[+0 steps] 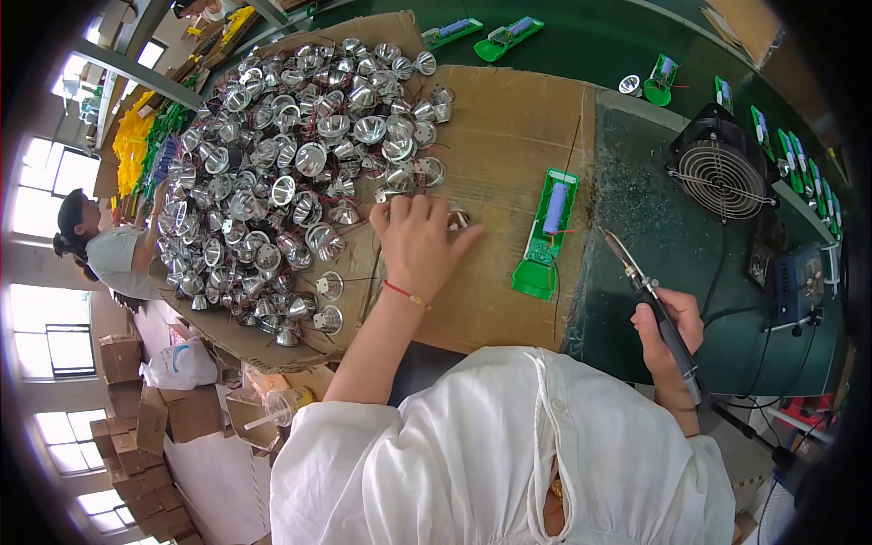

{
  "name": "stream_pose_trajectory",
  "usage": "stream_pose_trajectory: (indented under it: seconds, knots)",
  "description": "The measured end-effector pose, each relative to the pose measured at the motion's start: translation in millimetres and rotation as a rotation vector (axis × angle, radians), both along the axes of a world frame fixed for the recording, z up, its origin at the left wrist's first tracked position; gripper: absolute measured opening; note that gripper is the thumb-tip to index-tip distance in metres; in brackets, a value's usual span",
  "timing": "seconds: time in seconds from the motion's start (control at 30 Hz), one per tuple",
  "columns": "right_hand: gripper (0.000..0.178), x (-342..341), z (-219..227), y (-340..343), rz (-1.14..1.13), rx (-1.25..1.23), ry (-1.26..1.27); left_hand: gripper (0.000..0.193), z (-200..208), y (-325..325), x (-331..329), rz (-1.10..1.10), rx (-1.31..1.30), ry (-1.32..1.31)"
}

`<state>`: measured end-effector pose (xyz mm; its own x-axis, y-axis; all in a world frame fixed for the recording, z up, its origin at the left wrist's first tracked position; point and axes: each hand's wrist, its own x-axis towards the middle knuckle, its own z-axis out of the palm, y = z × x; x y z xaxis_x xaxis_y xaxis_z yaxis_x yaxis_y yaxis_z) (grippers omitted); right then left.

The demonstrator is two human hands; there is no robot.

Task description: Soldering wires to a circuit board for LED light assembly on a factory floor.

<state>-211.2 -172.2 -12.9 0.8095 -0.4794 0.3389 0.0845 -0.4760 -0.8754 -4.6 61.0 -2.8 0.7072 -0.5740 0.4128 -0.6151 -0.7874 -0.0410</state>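
Observation:
My left hand (pixel 418 241) reaches over the cardboard at the right edge of a big heap of silvery lamp reflectors (pixel 311 159) with thin wires. Its thumb stands apart from the bent fingers. A single reflector (pixel 460 218) shows partly in the gap between thumb and index finger; it is not plainly gripped. In my right hand (pixel 670 329) is a soldering iron (pixel 668 331) with a black handle, its metal tip angled up and left. Between the hands lies a green plastic lamp housing (pixel 534 280) holding a blue-violet battery cell (pixel 556 209), a small circuit board and loose wires.
A black fan with a wire guard (pixel 724 182) stands right of the cardboard sheet (pixel 490 118). Behind it is a blue soldering station box (pixel 799 283). More green housings (pixel 509 38) line the table's far and right sides. Another person (pixel 113 250) works at far left.

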Motion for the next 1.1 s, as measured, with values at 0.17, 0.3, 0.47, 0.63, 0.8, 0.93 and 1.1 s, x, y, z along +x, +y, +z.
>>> stream_pose_trajectory:
  seconds: [0.17, 0.3, 0.47, 0.63, 0.8, 0.93, 1.1]
  knots:
    - [0.018, 5, 4, -9, 0.120, -0.216, -0.042, 0.031, 2, -3, -31, -0.282, 0.000, 0.219]
    - [0.018, 3, 2, -11, 0.076, -0.104, 0.009, 0.034, 6, 13, -40, -0.266, -0.275, 0.030]
    - [0.017, 3, -2, -9, 0.027, 0.002, 0.020, 0.020, -7, 35, -41, -0.002, -0.602, 0.542]
    - [0.017, 2, -10, 1, -0.015, 0.230, -0.011, 0.022, -23, 3, -34, 0.106, -0.845, 0.905]
    - [0.016, -2, -6, 10, -0.006, 0.401, 0.038, 0.016, -25, -14, -33, 0.001, -1.035, 1.091]
    - [0.017, 0, -8, 16, 0.087, 0.467, 0.035, 0.012, -22, -16, -29, -0.290, -0.719, 0.758]
    - [0.018, 10, -18, 16, 0.239, 0.355, -0.012, 0.008, -7, -20, -39, -0.260, -0.609, 0.687]
